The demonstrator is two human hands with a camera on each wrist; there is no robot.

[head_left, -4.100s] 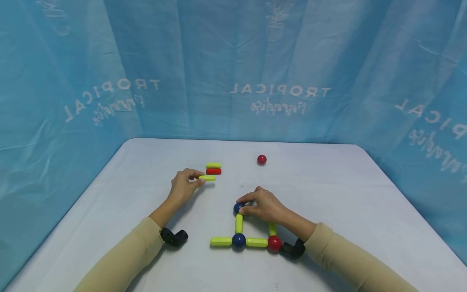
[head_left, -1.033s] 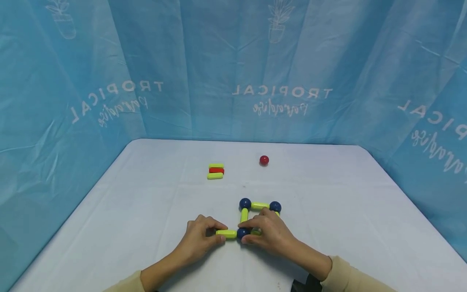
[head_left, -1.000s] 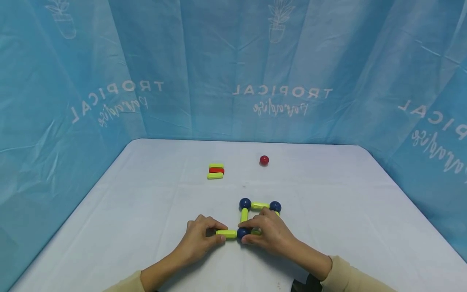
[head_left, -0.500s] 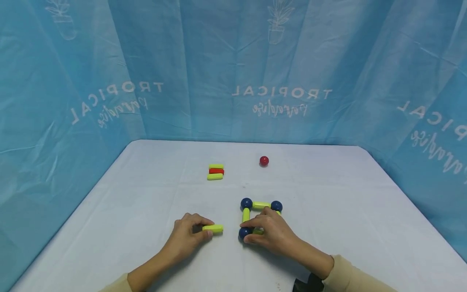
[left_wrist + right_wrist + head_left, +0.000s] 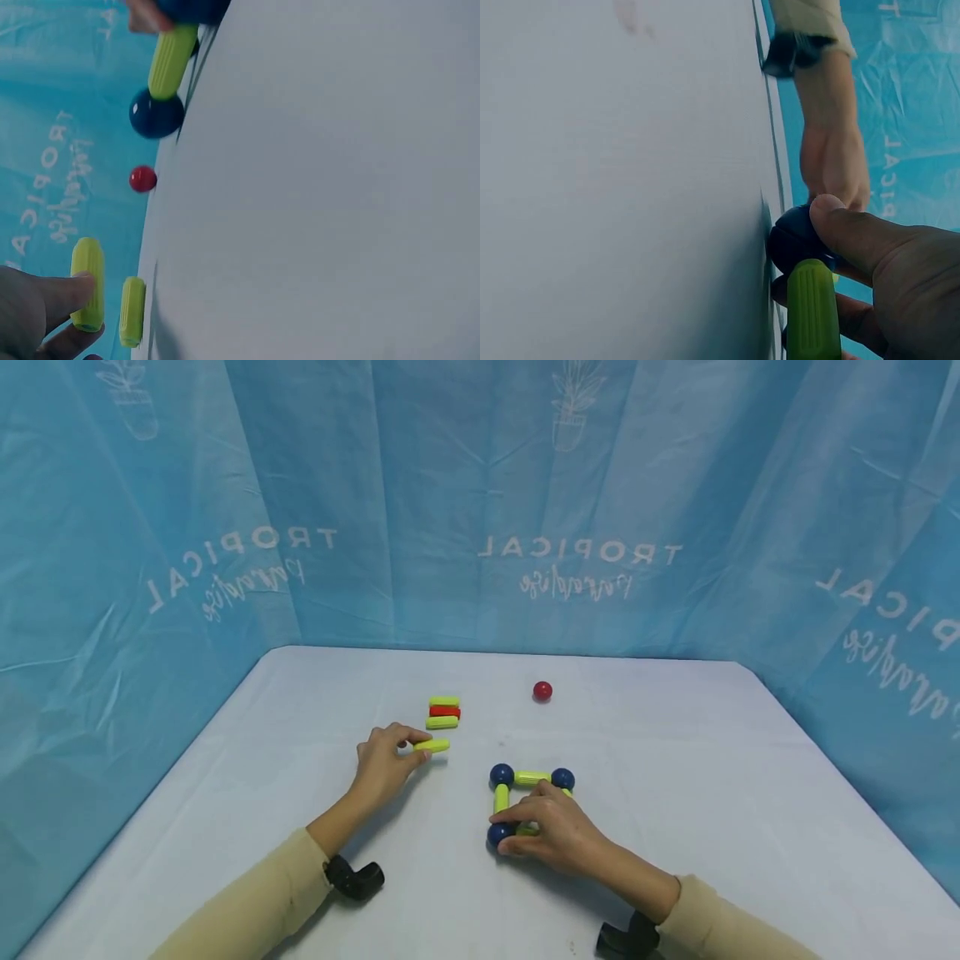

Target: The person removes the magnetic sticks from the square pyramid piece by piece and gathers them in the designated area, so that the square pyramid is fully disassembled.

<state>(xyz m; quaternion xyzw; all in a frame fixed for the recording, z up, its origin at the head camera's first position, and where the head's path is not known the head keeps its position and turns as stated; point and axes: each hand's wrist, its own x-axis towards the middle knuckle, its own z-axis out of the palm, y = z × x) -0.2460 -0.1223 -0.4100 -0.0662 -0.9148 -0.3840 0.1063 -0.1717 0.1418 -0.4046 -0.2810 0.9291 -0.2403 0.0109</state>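
Observation:
In the head view my left hand [image 5: 384, 767] pinches a yellow-green magnetic rod [image 5: 432, 746] between thumb and fingertips, just in front of a small row of rods. The left wrist view shows the same rod [image 5: 88, 289] gripped beside another yellow-green rod [image 5: 133, 311]. My right hand [image 5: 553, 831] pinches the blue ball [image 5: 501, 836] at the near left corner of a frame made of balls and rods. Two more blue balls, a left one [image 5: 502, 775] and a right one [image 5: 562, 779], form its far corners, joined by a yellow-green rod [image 5: 532, 777]. My right hand hides the near right corner.
Two yellow-green rods, a far one [image 5: 444, 702] and a near one [image 5: 442, 722], lie with a red rod [image 5: 445, 712] between them. A red ball [image 5: 542, 692] sits farther back on the white table [image 5: 675, 760]. Blue curtains [image 5: 480, 485] stand behind and at both sides.
My left hand has drawn the yellow-green rod leftward off the near left blue ball, then carried it away from me towards the row. My right hand stays on the blue ball.

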